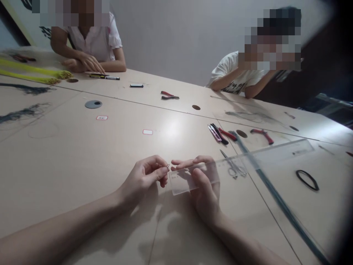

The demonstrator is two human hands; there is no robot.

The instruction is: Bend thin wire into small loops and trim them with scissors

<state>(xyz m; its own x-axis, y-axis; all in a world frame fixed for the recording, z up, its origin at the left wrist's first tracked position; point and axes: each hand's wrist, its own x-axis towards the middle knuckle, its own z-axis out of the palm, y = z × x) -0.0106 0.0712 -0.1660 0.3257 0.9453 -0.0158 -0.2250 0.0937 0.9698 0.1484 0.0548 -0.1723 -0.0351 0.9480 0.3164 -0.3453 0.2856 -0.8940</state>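
My left hand (147,175) pinches a small wire loop (168,166); my right (205,182) grips the clear ruler (264,154) above the bench's near edge.

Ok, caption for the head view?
Left hand pinches a small loop beside a clear ruler in the right hand.

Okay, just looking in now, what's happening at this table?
The left hand pinches a small wire loop near the end of a clear ruler, which the right hand holds up over the table. Scissors and pliers lie to the right. Across the table, two people sit, one with a hand resting by some pens.
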